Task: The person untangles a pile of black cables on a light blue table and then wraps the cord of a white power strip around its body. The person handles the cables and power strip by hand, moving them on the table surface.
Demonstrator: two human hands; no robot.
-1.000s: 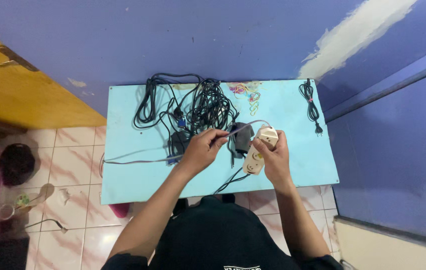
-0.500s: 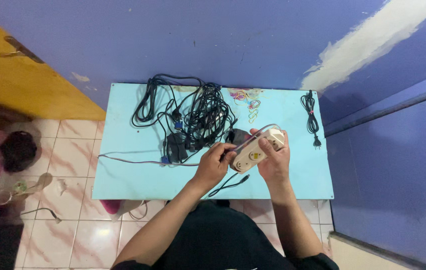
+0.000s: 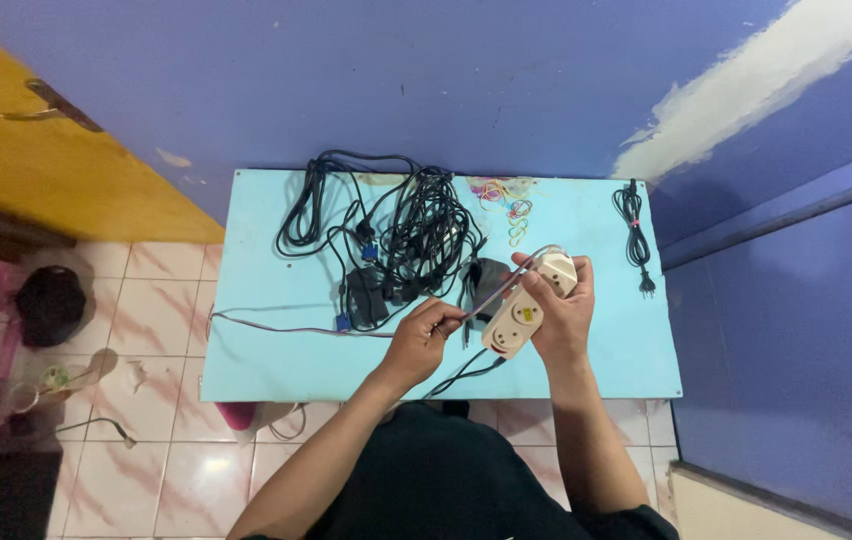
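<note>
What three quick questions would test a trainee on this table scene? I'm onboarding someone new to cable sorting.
1. True or false: the right hand holds the cream power strip.
2. What does the left hand pinch?
A. a rubber band
B. the grey cord
C. the black adapter
3. Fill in: the small bundled black cable lies near the table's ___ edge, from the person's side.

Key: 1 true; 2 B; 3 right.

— Where's the socket strip (image 3: 524, 305) from here?

— In my right grip (image 3: 558, 312), above the table (image 3: 266, 300). Its cord (image 3: 491, 293) runs leftward to my left grip (image 3: 424, 338).

— And the tangle?

— The cable pile (image 3: 411, 235) lies beyond the left grip; a coiled cord (image 3: 634, 225) sits right of the right grip, near the table's edge.
</note>
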